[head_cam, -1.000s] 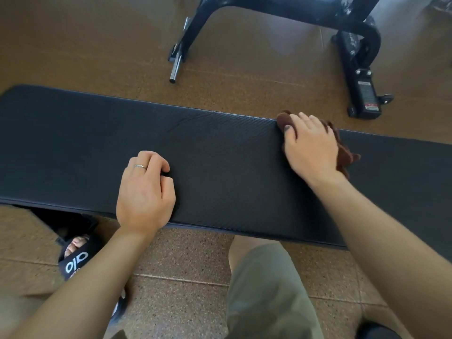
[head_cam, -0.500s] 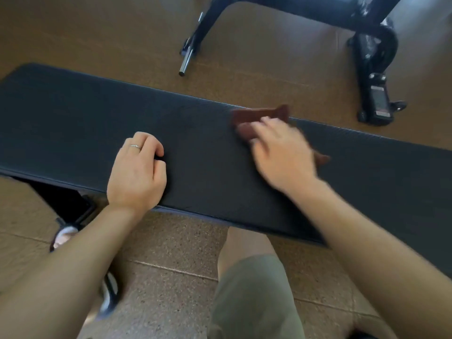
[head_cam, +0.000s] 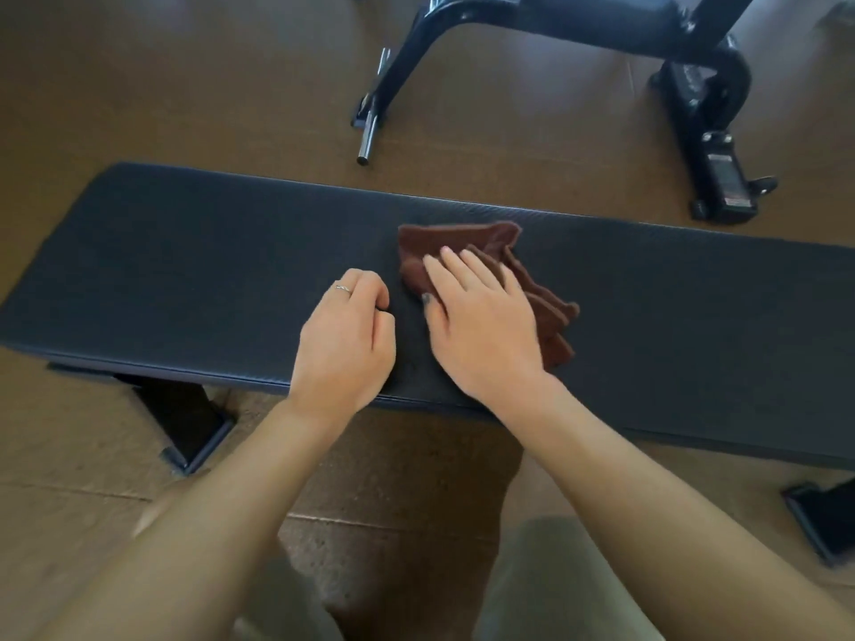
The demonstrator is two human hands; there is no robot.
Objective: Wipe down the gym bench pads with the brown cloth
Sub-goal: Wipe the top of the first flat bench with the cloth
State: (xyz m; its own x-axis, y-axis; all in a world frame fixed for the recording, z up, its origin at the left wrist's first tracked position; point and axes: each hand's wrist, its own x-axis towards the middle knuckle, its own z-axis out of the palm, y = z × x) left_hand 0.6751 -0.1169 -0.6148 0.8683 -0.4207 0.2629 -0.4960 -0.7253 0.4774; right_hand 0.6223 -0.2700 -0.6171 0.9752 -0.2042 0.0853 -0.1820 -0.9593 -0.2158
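— Where am I in the job?

— Mid-wipe, I'd judge. My right hand [head_cam: 481, 326] lies flat, fingers [head_cam: 455, 266] straight, pressing the brown cloth [head_cam: 437, 245] onto the desk pad [head_cam: 208, 252] near its middle. My left hand [head_cam: 344, 340] rests just beside it, fingers curled under, holding nothing.

— Next?

— Probably lift the left hand clear and sweep the cloth on toward the pad's left end, keeping pressure even.
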